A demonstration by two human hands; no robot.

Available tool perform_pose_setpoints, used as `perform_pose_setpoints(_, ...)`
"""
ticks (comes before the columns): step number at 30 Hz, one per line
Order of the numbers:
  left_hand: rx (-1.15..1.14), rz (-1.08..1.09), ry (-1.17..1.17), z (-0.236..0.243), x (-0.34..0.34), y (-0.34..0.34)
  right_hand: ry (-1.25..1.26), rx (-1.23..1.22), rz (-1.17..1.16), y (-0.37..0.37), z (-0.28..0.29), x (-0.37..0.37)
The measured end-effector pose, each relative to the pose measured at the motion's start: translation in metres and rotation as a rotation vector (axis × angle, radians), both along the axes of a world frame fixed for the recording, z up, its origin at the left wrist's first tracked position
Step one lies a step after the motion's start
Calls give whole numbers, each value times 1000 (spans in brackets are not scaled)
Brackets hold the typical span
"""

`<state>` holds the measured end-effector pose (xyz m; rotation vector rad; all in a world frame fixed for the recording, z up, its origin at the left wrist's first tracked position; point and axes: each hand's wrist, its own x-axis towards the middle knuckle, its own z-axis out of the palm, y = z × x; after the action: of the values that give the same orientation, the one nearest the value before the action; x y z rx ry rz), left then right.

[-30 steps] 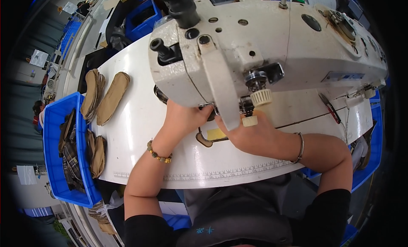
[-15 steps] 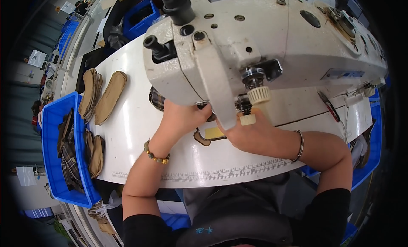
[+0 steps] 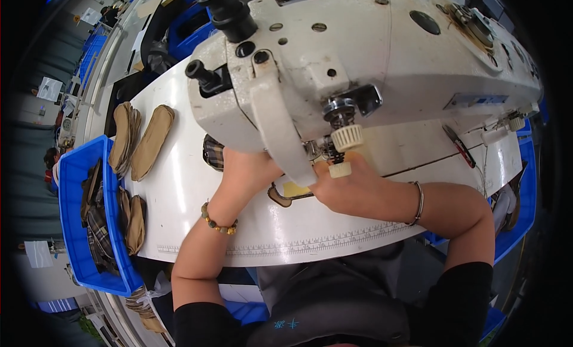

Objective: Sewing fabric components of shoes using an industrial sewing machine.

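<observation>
A tan insole piece is pressed flat on the white bench under the sewing machine by the left hand and right hand; how far the fingers are closed cannot be told.

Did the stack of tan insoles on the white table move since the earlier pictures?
No. The stack of tan insoles lies at the same spot on the white table, just beyond the blue bin; only the camera shifted.
</observation>
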<state>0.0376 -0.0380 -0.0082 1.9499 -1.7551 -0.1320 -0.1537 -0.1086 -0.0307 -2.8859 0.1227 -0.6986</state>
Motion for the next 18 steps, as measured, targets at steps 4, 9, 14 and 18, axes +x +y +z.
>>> perform_pose_setpoints(4,105,-54,-95,14,-2,17,10,-46,-23,1,-5,-1)
perform_pose_setpoints(9,26,-208,-223,22,-12,20,-85,-78,-38,1,-8,5)
perform_pose_setpoints(14,25,-235,-190,14,-8,21,-72,-58,-49,1,-14,4)
perform_pose_setpoints(18,3,-221,-328,18,-10,23,-32,-79,-2,0,-15,5)
